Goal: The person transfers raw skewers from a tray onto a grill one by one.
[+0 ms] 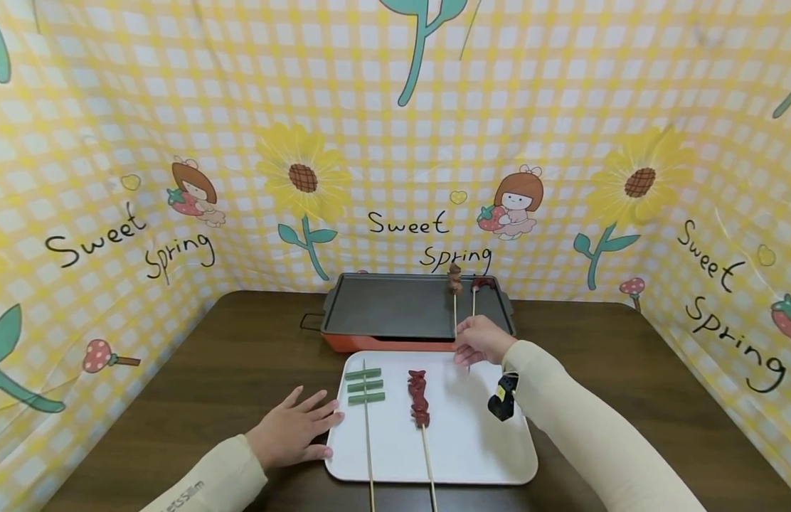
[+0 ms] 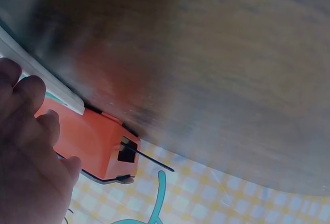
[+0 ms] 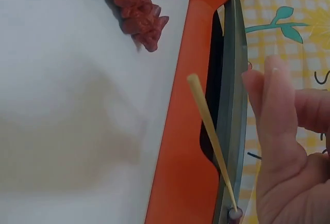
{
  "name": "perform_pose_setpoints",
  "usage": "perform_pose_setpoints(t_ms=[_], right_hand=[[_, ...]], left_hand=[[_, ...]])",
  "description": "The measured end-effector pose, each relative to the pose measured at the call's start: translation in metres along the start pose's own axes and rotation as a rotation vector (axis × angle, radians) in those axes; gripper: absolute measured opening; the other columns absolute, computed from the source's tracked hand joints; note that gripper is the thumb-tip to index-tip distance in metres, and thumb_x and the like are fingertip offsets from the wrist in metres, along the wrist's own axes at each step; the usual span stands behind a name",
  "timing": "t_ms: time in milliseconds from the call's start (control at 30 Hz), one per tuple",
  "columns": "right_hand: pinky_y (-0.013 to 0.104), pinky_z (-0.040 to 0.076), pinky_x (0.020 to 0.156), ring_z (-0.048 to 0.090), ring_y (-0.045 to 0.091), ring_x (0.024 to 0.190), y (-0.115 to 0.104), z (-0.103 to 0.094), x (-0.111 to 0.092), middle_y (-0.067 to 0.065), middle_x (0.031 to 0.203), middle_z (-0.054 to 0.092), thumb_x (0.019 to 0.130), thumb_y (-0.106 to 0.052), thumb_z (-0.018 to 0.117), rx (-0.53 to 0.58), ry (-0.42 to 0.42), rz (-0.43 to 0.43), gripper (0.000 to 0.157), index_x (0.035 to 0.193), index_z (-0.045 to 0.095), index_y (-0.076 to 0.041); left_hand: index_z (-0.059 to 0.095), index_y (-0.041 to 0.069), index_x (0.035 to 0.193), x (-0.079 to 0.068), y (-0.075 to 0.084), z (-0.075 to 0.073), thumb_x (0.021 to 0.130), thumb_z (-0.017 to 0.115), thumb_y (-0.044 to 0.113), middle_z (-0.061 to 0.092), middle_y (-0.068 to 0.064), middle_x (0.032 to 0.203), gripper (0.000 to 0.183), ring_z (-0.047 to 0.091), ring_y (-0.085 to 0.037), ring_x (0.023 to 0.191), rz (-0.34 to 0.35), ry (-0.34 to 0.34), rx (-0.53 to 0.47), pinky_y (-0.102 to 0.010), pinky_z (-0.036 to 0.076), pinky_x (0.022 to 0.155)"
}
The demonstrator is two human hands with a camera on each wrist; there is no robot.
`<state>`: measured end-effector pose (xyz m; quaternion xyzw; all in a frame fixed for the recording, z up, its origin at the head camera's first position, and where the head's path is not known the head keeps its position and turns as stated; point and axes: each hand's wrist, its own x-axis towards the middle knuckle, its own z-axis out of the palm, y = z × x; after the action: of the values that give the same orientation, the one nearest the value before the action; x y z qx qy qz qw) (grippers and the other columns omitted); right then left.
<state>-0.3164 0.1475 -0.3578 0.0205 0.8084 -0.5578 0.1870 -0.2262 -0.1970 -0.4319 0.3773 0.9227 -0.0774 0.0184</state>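
My right hand (image 1: 484, 340) pinches the stick of a brown meat skewer (image 1: 455, 279), whose meat end is over the right part of the griddle (image 1: 389, 304). In the right wrist view the thumb and fingers of that hand (image 3: 283, 126) are brought together. Beside it a dark red meat skewer (image 1: 482, 283) lies on the griddle, its bare stick (image 3: 211, 126) jutting past the front edge. My left hand (image 1: 294, 429) is spread flat, fingertips at the left rim of a white tray (image 1: 479, 441). On the tray are a green vegetable skewer (image 1: 365, 387) and a red meat skewer (image 1: 418, 398).
The griddle has an orange base (image 2: 87, 141) and a wire handle (image 1: 311, 322) on its left, standing right behind the tray. Both tray skewers' sticks reach over the front rim. A checked cloth (image 1: 383, 178) hangs behind the brown wooden table (image 1: 203, 370).
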Motion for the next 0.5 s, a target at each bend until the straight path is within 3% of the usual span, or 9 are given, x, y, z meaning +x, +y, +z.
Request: perform_pose_setpoints(t_ms=[400, 500], right_hand=[[0.022, 0.051, 0.05, 0.056, 0.01, 0.049, 0.0023, 0.0, -0.0018, 0.009, 0.068, 0.058, 0.09, 0.006, 0.053, -0.044, -0.017, 0.042, 0.02, 0.109, 0.049, 0.01], [0.022, 0.05, 0.049, 0.056, 0.01, 0.048, 0.0024, 0.0028, 0.0004, 0.008, 0.067, 0.058, 0.09, 0.007, 0.053, -0.039, -0.012, 0.032, 0.012, 0.102, 0.051, 0.009]], left_hand=[[0.052, 0.017, 0.139, 0.0004, 0.0027, -0.0007, 0.092, 0.047, 0.055, 0.048, -0.006, 0.143, 0.061, 0.043, -0.031, 0.131, -0.036, -0.059, -0.047, -0.057, 0.029, 0.104], [0.053, 0.017, 0.139, 0.001, 0.0027, -0.0023, 0.092, 0.047, 0.056, 0.049, -0.005, 0.143, 0.061, 0.045, -0.032, 0.13, -0.034, -0.06, -0.043, -0.057, 0.031, 0.102]])
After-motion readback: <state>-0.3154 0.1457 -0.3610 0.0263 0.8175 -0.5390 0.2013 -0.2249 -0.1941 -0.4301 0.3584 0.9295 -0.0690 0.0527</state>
